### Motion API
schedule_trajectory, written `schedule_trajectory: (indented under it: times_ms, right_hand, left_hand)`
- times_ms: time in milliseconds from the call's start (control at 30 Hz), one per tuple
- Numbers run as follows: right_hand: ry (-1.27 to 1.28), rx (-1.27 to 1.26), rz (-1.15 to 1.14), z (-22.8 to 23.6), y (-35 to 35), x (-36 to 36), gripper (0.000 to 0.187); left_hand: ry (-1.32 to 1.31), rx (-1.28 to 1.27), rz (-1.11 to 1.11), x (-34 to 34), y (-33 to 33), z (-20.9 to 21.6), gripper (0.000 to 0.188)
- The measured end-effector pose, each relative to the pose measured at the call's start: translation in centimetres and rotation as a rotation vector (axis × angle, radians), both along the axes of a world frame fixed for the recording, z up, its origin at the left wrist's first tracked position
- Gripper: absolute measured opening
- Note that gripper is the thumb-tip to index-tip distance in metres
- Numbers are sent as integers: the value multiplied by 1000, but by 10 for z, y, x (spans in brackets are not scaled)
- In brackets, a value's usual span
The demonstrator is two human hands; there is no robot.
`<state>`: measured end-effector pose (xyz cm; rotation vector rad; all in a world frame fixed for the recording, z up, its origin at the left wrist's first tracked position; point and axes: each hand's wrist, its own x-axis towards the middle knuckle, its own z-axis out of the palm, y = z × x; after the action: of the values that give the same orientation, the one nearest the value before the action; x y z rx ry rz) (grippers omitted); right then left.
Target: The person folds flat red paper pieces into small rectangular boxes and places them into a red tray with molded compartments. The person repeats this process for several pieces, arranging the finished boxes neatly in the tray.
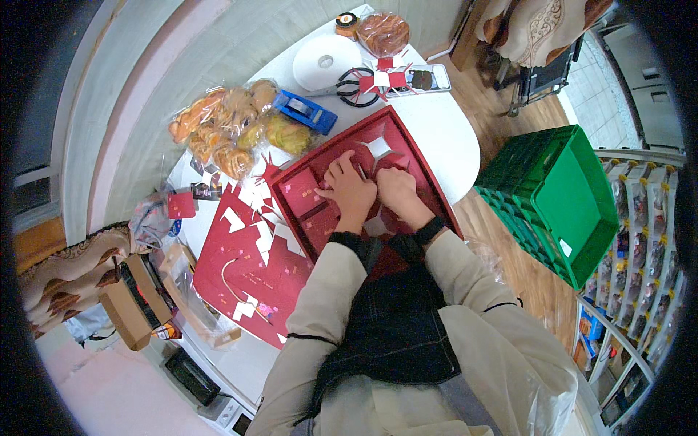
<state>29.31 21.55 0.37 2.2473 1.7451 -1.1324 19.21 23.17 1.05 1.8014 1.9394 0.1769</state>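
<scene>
A red box [297, 192] with red dividers and white paper showing between them lies on the white table in front of me. My left hand [352, 190] is inside it, fingers spread and stretched over the dividers near the middle. Right beside it, my right hand [402, 195] is closed in a fist, pressed down among the dividers in the right part of the box. Whatever the right fingers hold, if anything, is hidden beneath them. To the left of the box, a red printed sheet [240, 265] lies under scattered white and red paper scraps [263, 240].
Behind the box are a blue tape dispenser [304, 112], black-handled scissors [352, 93], a white roll [311, 59] and a phone [438, 78]. Bagged breads [233, 161] pile at the far left. On the right, a green crate [542, 200] stands beyond the table edge.
</scene>
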Motion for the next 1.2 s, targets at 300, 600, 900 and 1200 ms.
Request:
schedule_trajectory:
  times_ms: [300, 600, 900, 1200]
  right_hand:
    - [35, 79, -44, 16, -14, 7, 33]
    - [18, 119, -57, -13, -21, 9, 35]
    - [435, 397, -314, -17, -24, -7, 34]
    - [476, 223, -283, -13, -16, -37, 44]
  left_hand:
    - [-100, 86, -490, -67, 5, -3, 83]
    - [134, 125, -726, -70, 9, 8, 105]
    - [222, 50, -581, -53, -3, 7, 105]
    - [-8, 131, -559, -77, -6, -14, 106]
